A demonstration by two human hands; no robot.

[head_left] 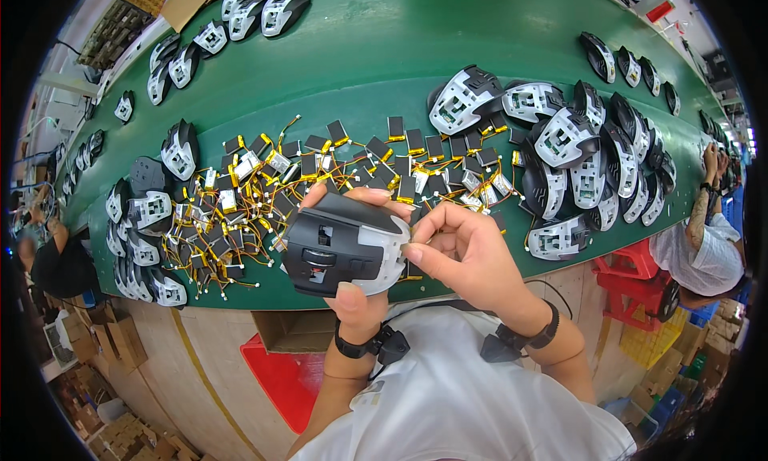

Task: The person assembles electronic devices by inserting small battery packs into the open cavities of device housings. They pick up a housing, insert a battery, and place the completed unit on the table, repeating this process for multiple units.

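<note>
My left hand (360,307) is wrapped round a computer mouse (336,245) with a black shell and a light grey end, thumb on the near side and fingers on the far side. The scroll wheel shows on its upper face. At the grey end, my right hand (464,253) is closed in a pinch against the edge; what sits between its fingertips is hidden. Beneath and beyond the mouse lies a spread of small battery packs (240,197), dark or silvery with yellow tape and thin coloured wires.
Mouse shells crowd the green table (360,69) in a pile (568,137) at the right and a group (150,209) at the left. More stand along the far side. A red bin (280,385) and cardboard box (296,331) sit below the near edge. Another person (704,245) works at far right.
</note>
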